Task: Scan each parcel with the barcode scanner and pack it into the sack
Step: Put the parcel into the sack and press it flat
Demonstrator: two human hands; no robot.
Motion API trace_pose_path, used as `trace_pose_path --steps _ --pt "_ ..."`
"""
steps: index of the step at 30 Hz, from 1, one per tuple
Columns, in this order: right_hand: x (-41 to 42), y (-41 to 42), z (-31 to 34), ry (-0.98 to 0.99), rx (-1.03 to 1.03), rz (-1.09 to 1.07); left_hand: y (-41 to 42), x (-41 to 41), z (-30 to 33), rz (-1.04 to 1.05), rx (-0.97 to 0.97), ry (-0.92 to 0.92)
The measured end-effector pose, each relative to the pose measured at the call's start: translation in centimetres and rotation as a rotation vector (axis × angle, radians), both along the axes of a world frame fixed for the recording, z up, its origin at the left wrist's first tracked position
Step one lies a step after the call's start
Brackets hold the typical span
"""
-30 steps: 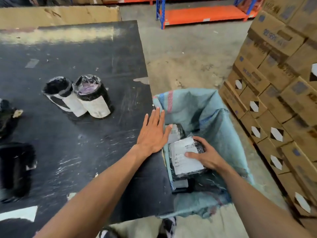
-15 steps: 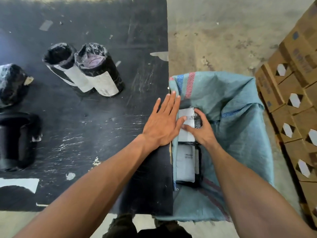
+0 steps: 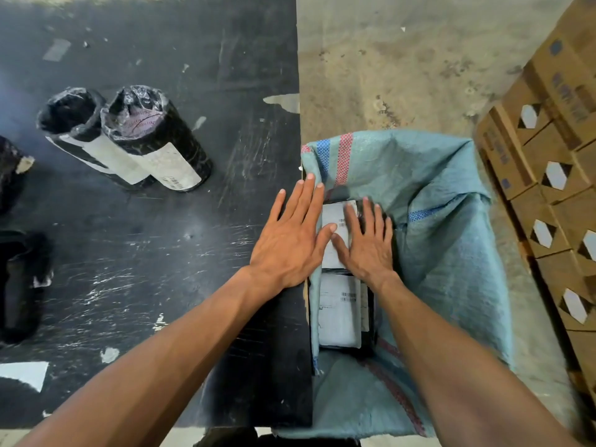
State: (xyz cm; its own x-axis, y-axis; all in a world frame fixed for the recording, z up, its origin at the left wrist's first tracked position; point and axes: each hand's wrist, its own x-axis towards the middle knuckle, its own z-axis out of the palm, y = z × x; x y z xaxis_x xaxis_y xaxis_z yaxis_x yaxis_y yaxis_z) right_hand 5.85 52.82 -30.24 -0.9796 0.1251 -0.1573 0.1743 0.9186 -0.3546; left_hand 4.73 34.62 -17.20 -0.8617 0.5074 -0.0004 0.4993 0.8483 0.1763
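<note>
Beside the black table (image 3: pixel 145 253) hangs the sack (image 3: pixel 435 240), where the flat, open right hand (image 3: pixel 367 250) presses a parcel (image 3: pixel 333 217) down while the open left hand (image 3: pixel 290 240) steadies the rim.

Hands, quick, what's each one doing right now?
Left hand: open, flat on the table edge, holding nothing.
Right hand: open, pressing flat on a parcel in the sack.

Right hand (image 3: pixel 367 243) flat on parcel (image 3: pixel 333 221) inside sack (image 3: pixel 435 201)
</note>
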Motion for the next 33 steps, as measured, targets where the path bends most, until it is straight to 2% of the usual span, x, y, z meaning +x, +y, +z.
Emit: trace_pose_path --steps 3,11,18,26,33 --pt "-0.3 -1.7 -0.2 0.011 0.042 0.103 0.0 0.0 0.1 0.003 -0.001 0.015" --pt "-2.1 -1.4 -1.5 0.006 0.036 0.055 0.3 0.1 -0.2 0.01 -0.004 0.055" --pt "-2.3 -1.6 -1.1 -0.072 0.086 0.06 0.3 0.1 0.2 0.008 -0.015 0.017" --pt "-0.7 -2.4 1.2 -0.252 0.117 0.082 0.2 0.3 0.5 0.013 -0.011 -0.015" --pt "2.5 -1.6 5.5 -0.225 0.06 -0.005 -0.1 0.1 0.2 -0.004 0.03 -0.031"
